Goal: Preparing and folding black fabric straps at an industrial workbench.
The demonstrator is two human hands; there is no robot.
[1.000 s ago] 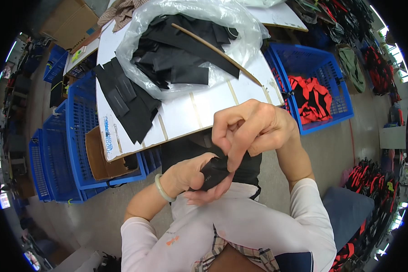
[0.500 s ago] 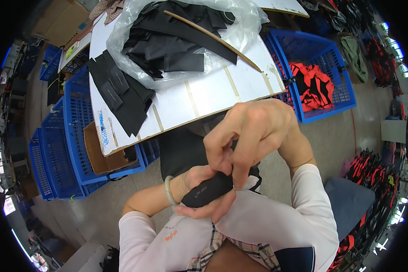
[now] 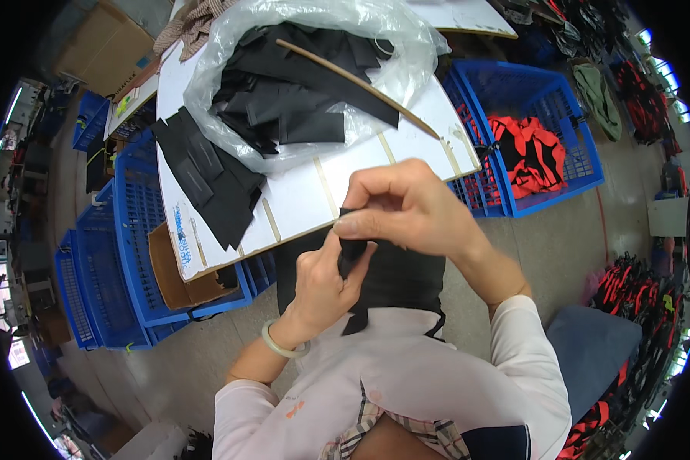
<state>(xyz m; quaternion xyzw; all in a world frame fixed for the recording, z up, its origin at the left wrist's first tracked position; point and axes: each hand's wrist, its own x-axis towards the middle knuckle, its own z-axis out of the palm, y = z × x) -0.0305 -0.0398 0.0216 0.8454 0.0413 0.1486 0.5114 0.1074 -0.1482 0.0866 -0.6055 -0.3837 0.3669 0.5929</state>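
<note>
Between my hands, just off the near edge of the white table (image 3: pixel 299 201), is a small black fabric piece (image 3: pixel 352 251). My left hand (image 3: pixel 320 280), with a pale bangle at the wrist, is closed round its lower part. Thumb and fingers of my right hand (image 3: pixel 418 211) pinch its upper end. Much of the piece is hidden by my fingers. On the table beyond, a clear plastic bag (image 3: pixel 201 88) is full of black fabric pieces (image 3: pixel 310 126), and a thin wooden stick (image 3: pixel 360 86) lies across them. A stack of black pieces (image 3: pixel 207 180) fans out at the left.
Blue plastic crates (image 3: pixel 134 257) stand left of the table, with a cardboard box (image 3: pixel 178 276) in one. At the right, another blue crate (image 3: pixel 511 203) holds red and black pieces (image 3: pixel 530 153). A dark cushion-like shape (image 3: pixel 594 356) is near my right elbow.
Both hands have moved up and away from my lap toward the table edge. The black piece, flat in my left palm before, is now upright between my fingers.
</note>
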